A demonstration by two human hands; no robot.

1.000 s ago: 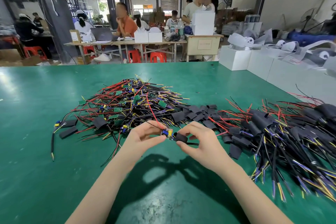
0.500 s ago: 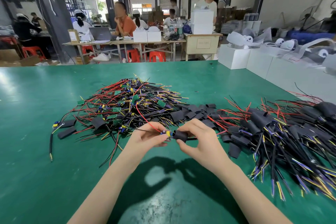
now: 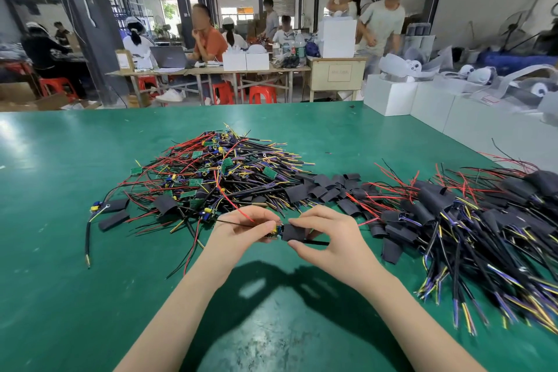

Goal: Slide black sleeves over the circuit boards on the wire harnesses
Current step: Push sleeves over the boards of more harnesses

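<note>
Fingers half-hiding black sleeve

Green table, bearing a heap of bare harnesses at centre, loose black sleeves just beside, sleeved harnesses piled at right, white boxes along far right edge.

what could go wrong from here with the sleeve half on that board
The black sleeve pinched by the right hand has not yet covered the circuit board held by the left hand; its blue and yellow parts are exposed and might snag the sleeve mouth. The red wire runs back into the unsleeved pile, so a pull may drag neighbours along. A slipping grip could drop it among them.
</note>
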